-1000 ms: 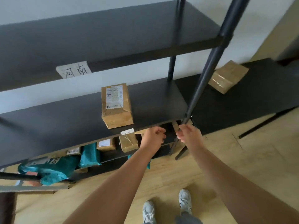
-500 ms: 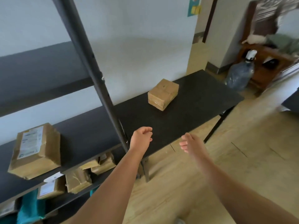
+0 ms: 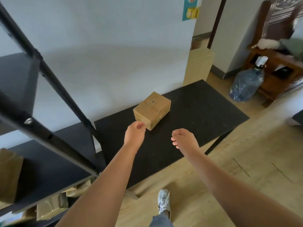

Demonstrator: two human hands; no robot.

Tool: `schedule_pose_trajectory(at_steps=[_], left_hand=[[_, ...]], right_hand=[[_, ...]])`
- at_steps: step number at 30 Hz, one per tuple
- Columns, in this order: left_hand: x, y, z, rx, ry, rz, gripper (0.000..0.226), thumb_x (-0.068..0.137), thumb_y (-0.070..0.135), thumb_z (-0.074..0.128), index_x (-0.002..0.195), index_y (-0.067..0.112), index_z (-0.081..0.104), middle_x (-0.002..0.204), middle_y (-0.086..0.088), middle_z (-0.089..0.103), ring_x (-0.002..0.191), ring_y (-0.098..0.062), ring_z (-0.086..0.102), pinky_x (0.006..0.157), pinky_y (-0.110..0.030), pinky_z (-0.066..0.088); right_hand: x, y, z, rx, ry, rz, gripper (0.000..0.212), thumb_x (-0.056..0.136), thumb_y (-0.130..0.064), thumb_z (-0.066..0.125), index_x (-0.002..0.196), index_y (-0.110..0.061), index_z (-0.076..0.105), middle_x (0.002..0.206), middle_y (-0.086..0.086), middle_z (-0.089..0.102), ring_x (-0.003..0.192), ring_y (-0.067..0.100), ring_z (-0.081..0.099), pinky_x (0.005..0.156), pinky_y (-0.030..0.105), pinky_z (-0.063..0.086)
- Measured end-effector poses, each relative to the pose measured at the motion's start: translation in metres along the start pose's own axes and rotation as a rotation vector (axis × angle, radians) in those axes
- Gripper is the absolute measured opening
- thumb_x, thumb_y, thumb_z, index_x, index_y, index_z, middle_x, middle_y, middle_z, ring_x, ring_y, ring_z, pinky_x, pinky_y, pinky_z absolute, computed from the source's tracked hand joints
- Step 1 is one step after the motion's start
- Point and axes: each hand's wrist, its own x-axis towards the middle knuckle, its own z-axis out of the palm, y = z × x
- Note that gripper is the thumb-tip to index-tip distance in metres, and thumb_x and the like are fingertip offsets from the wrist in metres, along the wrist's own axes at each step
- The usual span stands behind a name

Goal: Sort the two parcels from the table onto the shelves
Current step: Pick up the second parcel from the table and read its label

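Observation:
A brown taped parcel point(image 3: 152, 110) lies on the black table point(image 3: 196, 115), near the wall. My left hand point(image 3: 134, 133) hovers just in front of the parcel's near corner, fingers loosely curled, holding nothing. My right hand point(image 3: 183, 139) hangs over the table to the right of it, fingers curled loosely and empty, a short way from the parcel. The black shelves point(image 3: 49, 161) stand at the left, with another brown parcel point(image 3: 9, 174) at the frame's left edge on the middle shelf.
Slanted black shelf posts point(image 3: 54, 79) cross the left side. Several brown parcels point(image 3: 50, 205) sit on the lower shelf. A large blue water bottle point(image 3: 246, 84) and a wooden cabinet point(image 3: 278, 69) stand at the far right. Wooden floor and my shoe point(image 3: 164, 202) are below.
My view has swung from the shelves to the table. Both hands left the shelf edge and moved toward the parcel on the table, now closer to it.

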Motion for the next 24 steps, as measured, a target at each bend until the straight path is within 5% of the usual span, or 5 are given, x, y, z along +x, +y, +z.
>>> schedule_pose_trajectory(at_steps=[6,10,14,20,24], left_hand=[[0.089,0.026,0.008,0.053,0.099,-0.048,0.039,0.102,0.022,0.051,0.140,0.019,0.058,0.135,-0.002,0.063,0.098,-0.009,0.056,0.063,-0.019,0.038],[0.138,0.032,0.013,0.159,0.050,-0.088,0.052,0.100,0.018,0.053,0.151,0.020,0.046,0.149,-0.005,0.052,0.119,-0.020,0.057,0.072,-0.023,0.039],[0.154,0.024,0.026,0.253,-0.032,-0.147,0.062,0.100,0.017,0.052,0.158,0.020,0.033,0.156,-0.007,0.044,0.131,-0.026,0.053,0.085,-0.030,0.039],[0.153,0.020,0.062,0.248,0.063,-0.216,0.059,0.097,0.021,0.060,0.153,0.020,0.041,0.148,-0.007,0.049,0.110,-0.020,0.060,0.061,-0.019,0.037],[0.139,0.018,0.095,0.177,0.108,-0.269,0.055,0.091,0.025,0.064,0.144,0.020,0.051,0.133,-0.007,0.056,0.100,-0.018,0.063,0.076,-0.031,0.058]], right_hand=[[0.073,-0.026,-0.018,-0.122,-0.080,0.023,0.042,0.103,-0.026,0.054,0.145,-0.019,0.053,0.119,-0.001,0.066,0.082,0.005,0.062,0.068,0.022,0.051],[0.112,-0.036,-0.026,-0.133,-0.102,0.043,0.046,0.102,-0.029,0.055,0.147,-0.020,0.050,0.139,0.003,0.062,0.095,0.010,0.063,0.071,0.024,0.050],[0.138,-0.036,-0.017,-0.113,-0.212,0.131,0.050,0.102,-0.029,0.056,0.150,-0.021,0.047,0.101,-0.005,0.061,0.107,0.021,0.070,0.086,0.036,0.059],[0.184,-0.046,-0.012,-0.193,-0.345,0.097,0.054,0.101,-0.030,0.058,0.153,-0.020,0.044,0.136,0.004,0.062,0.101,0.015,0.066,0.080,0.031,0.056],[0.207,-0.042,-0.026,-0.229,-0.425,0.104,0.056,0.102,-0.028,0.058,0.154,-0.020,0.039,0.137,0.006,0.062,0.115,0.021,0.064,0.093,0.038,0.056]])
